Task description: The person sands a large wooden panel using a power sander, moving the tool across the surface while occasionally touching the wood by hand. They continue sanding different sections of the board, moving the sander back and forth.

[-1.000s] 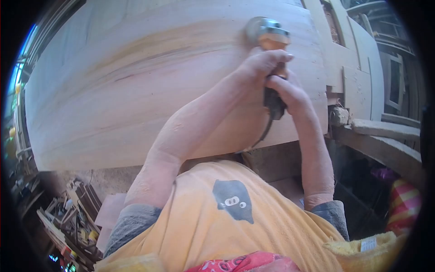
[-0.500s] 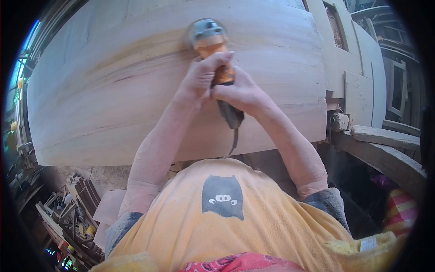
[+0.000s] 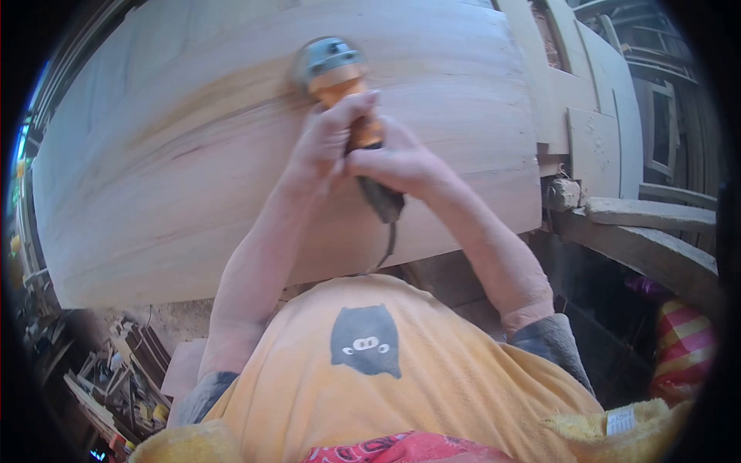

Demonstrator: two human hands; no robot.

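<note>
Both hands are wrapped around an orange and black angle grinder (image 3: pixel 337 82) with a grey metal head. My left hand (image 3: pixel 328 135) grips the body just behind that head. Farther back, my right hand (image 3: pixel 391 158) closes round the rear of the body, near the black end. The grinder's disc is blurred and lies against a large pale wooden panel (image 3: pixel 193 208). Brown and reddish grain streaks run across the panel's surface. A dark cord (image 3: pixel 390 245) trails from the tool's back end toward my front.
Wooden boards (image 3: pixel 594 147) and a rough timber beam (image 3: pixel 648 247) stand right of the panel. Scrap wood strips (image 3: pixel 131 370) are heaped at lower left. A red and yellow striped bag (image 3: pixel 683 351) sits at the far right. My yellow apron (image 3: pixel 285 386) meets the panel's near edge.
The grinder and both hands appear slightly farther left in view. The whole view has also shifted and tilted a little, with the panel's left end lower. Both grips are unchanged.
</note>
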